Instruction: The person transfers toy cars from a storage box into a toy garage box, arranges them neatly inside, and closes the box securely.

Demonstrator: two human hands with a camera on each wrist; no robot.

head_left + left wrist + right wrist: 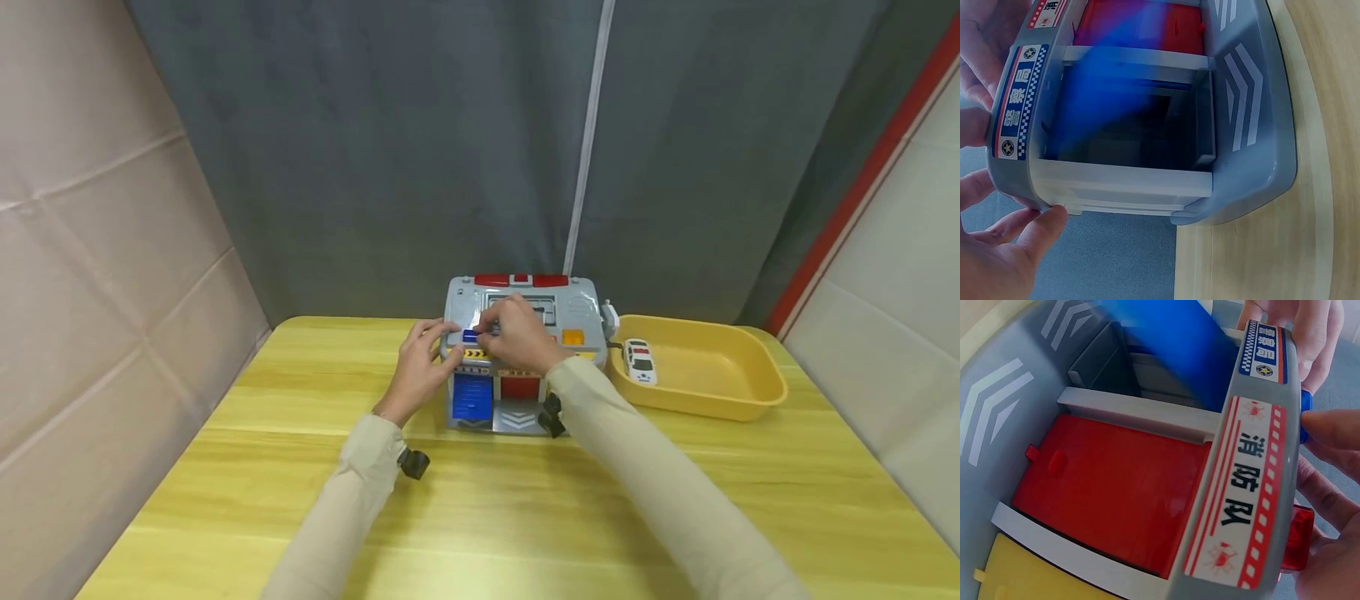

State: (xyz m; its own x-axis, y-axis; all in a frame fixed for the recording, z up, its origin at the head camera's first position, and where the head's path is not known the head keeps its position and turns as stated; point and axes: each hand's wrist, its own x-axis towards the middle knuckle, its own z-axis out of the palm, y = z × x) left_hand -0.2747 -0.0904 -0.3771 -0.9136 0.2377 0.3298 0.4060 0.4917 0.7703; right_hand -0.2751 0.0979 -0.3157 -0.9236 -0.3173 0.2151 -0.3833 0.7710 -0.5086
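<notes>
A grey toy garage (517,421) stands on the table. My left hand (420,371) grips its left upper corner, with the thumb (1047,228) at the front edge. My right hand (517,333) is over the roof, fingers bent and tips close together at the blue block (1305,415); whether they pinch something there cannot be told. A red block (1298,537) sits beside that hand. Below the police sign, the blue door (472,398) is open, blurred in both wrist views, and its bay is dark inside. The red door (1113,494) stays closed.
Right of the garage is a yellow tray (720,408) with a white toy car (640,361) inside at its left end. A small white piece (610,318) hangs at the garage's right side. Behind the table hangs a grey curtain (375,167).
</notes>
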